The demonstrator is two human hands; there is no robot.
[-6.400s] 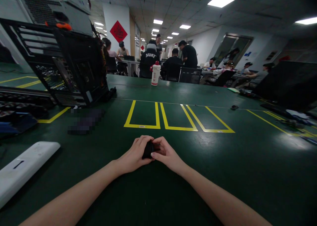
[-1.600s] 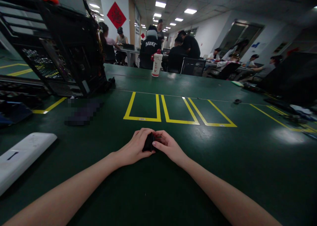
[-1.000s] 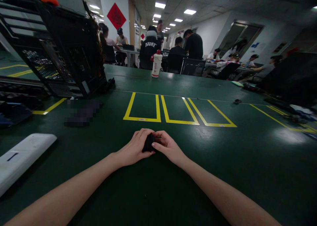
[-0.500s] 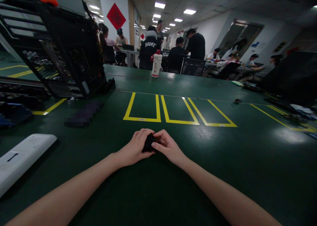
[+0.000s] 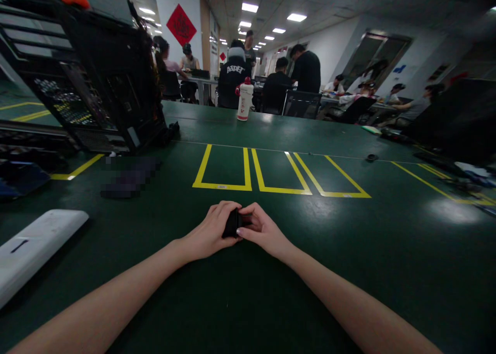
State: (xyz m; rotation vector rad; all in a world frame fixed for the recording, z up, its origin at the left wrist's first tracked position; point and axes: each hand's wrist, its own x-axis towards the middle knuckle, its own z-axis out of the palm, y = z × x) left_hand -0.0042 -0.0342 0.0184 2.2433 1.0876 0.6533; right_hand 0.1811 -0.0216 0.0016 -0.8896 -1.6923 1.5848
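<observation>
A small black object [image 5: 232, 223] sits between my two hands, low over the green table [image 5: 240, 297]. Its kind does not show, since fingers cover much of it. My left hand [image 5: 212, 230] is wrapped over its left side, thumb toward me. On the other side, my right hand [image 5: 263, 231] touches it with bent fingers and the thumb at its near right edge. Just beyond the hands, yellow tape outlines [image 5: 222, 187] mark the tabletop.
An open black computer case [image 5: 112, 85] stands at the back left. Nearer lie a dark pixelated item [image 5: 129, 181] and a white power strip-like slab [image 5: 42, 248]. A white bottle [image 5: 245, 102] with a red cap stands far back. A small black ring-like piece [image 5: 372, 158] lies right. Several people sit or stand beyond.
Both hands stay in place around the black object. The right thumb and fingers have shifted very slightly against it.
</observation>
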